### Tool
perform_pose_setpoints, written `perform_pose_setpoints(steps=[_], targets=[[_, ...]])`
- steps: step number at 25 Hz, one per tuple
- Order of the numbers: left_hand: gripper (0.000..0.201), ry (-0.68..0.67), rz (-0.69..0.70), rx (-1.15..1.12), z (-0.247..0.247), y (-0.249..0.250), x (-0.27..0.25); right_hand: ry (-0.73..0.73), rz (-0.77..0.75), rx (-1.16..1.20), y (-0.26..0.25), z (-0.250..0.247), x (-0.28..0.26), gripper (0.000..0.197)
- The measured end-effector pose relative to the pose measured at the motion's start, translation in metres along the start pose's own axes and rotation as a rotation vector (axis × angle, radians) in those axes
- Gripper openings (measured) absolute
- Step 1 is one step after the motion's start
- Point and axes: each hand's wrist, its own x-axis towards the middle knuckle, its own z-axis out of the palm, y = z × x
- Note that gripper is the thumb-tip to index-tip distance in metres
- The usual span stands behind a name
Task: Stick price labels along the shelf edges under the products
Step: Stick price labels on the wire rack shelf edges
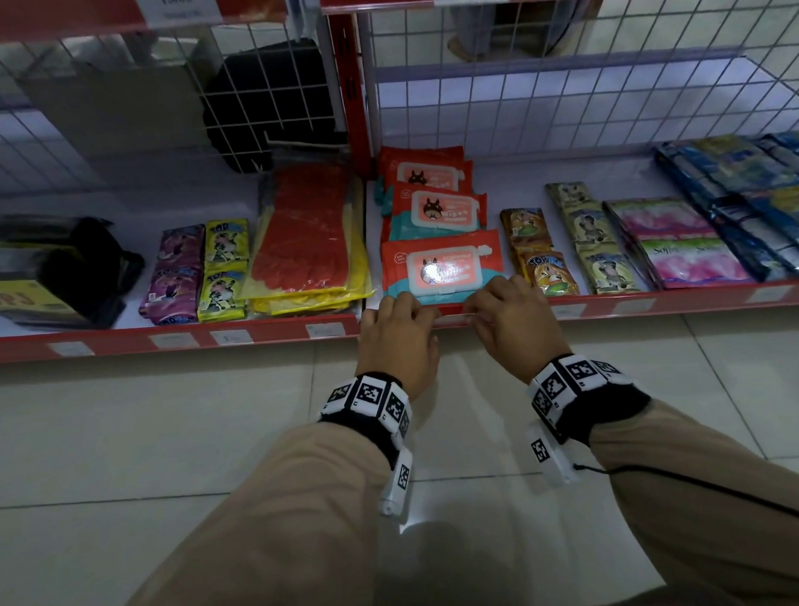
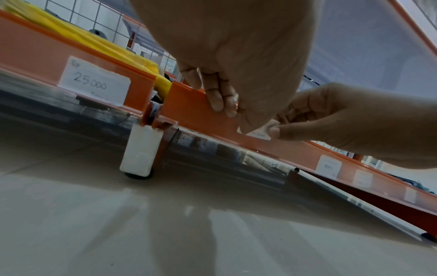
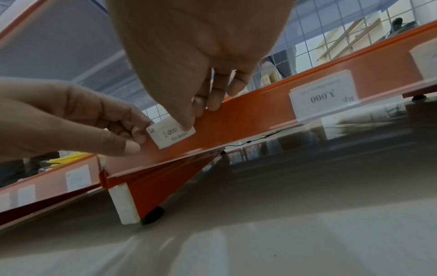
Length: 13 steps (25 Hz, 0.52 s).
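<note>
A small white price label (image 1: 451,319) lies on the red shelf edge (image 1: 663,302), just under the front pack of orange wet wipes (image 1: 442,266). My left hand (image 1: 400,314) hooks its fingers (image 2: 217,100) over the top of the edge, and its thumb covers the label's left end. My right hand (image 1: 498,300) does the same from the right, its thumb pressing on the label (image 3: 169,135). In the left wrist view the label (image 2: 261,133) shows only as a sliver between the two thumbs. Handwritten digits show on it.
Other white labels sit along the edge: one reading 25.000 (image 2: 94,82) to the left and one reading 3.000 (image 3: 324,95) to the right. Packed orange gloves (image 1: 310,242) and drink sachets (image 1: 547,273) flank the wipes. A white shelf foot (image 2: 139,149) stands on pale floor tiles (image 1: 165,427).
</note>
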Motion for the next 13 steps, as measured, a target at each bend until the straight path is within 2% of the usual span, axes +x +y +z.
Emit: perform_pose_setpoints(steps=[13], targets=[[0.035,-0.025,0.024,0.083,-0.0025,0.003,-0.0001,0.009,-0.064,-0.08,0.0001,-0.0001,0.0005,0.01]])
